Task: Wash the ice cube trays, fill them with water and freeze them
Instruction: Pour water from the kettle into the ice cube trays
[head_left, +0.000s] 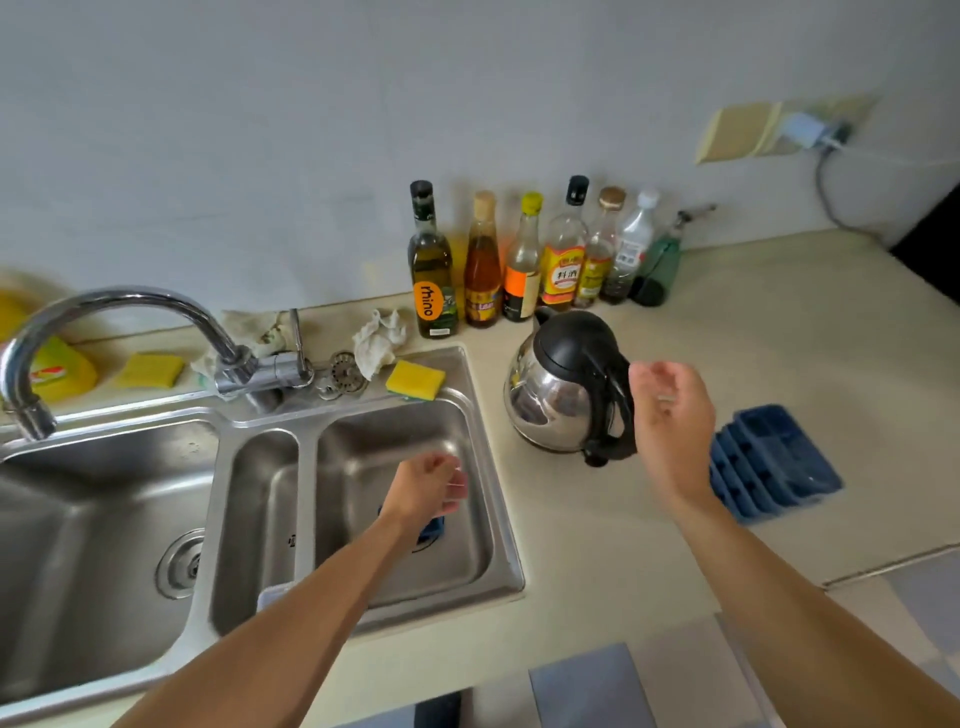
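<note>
Head view, kitchen table (779, 338) with a steel sink (497, 493) let into it at the left of the frame.

Left hand (426, 486), lower centre: held over the right-hand basin, fingers loosely curled; the grip is slack and nothing shows in it, though the fingertips are blurred. A small blue object (431, 530) lies on the basin floor just below the wrist, mostly hidden by it; what it is cannot be told.

Right hand (670, 410), right of centre: raised above the table in front of the kettle handle, palm turned leftward, fingers relaxed and slightly bent; the grip is loose and holds nothing.

Ice cube trays (779, 462), right of the frame: blue, stacked on the table just right of the right wrist, apart from both hands, compartments facing up.

Kettle (561, 395), centre: steel body, black lid and handle, standing upright on the table between the sink and the trays.

Tap (130, 306), left: curved chrome spout reaching over the large left basin.

Sponge (415, 380), yellow, on the sink's back rim; beside it a crumpled white cloth (376, 340) and a round metal strainer (345, 371).

Bottles (522, 270), upper centre: a row standing upright against the wall behind the kettle.

Wall socket (779, 130), upper right, with a plug and cable.
</note>
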